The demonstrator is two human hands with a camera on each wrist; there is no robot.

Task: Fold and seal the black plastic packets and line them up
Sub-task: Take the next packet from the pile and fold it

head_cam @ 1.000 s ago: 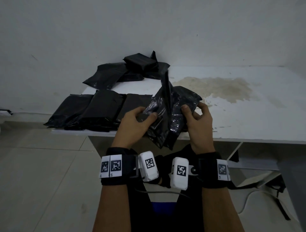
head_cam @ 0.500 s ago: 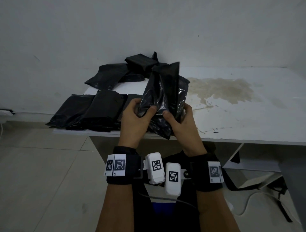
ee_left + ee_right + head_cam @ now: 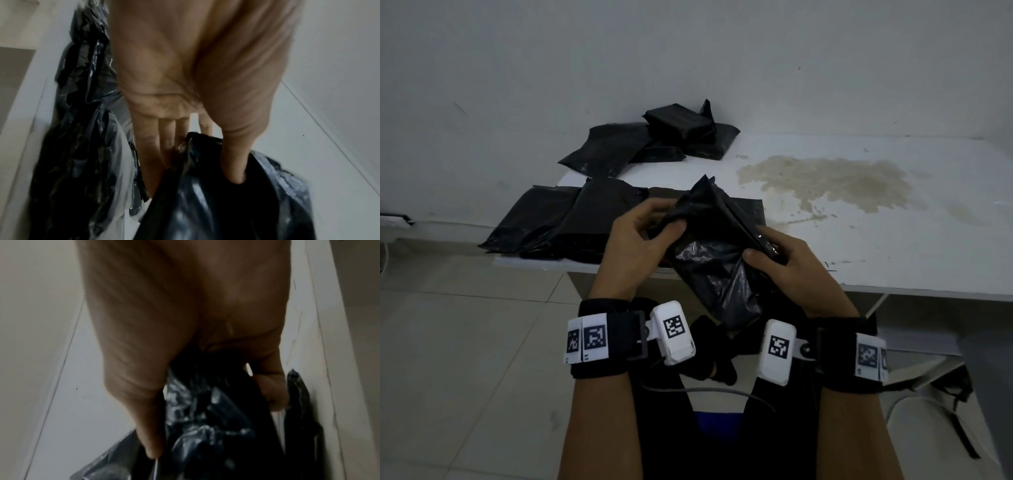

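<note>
Both hands hold one black packet [image 3: 714, 263] in the air over the near edge of the white table [image 3: 876, 246]. The left hand [image 3: 635, 245] pinches the packet's upper left part, thumb in front and fingers behind, as the left wrist view shows. The right hand [image 3: 789, 270] grips the right edge lower down, its thumb pressed on the glossy face and its fingers curled behind.

The packet's long axis runs from the loose, crumpled top flap [image 3: 705, 192], which points away from the person and slightly left, down to the filled bottom end near the wrists. So the flap lies above and beyond both grips, and the left hand is the nearer one to it. Judging by this, the coming fold would bring the flap down toward the person over the packet's face, with the right hand steadying the body; whether a seal strip is exposed cannot be told.

On the table to the left lies a row of packets [image 3: 558, 222], flat and side by side, just behind the left hand. A loose heap of packets [image 3: 654, 140] sits farther back by the wall. A brownish stain [image 3: 825, 181] marks the tabletop to the right.
</note>
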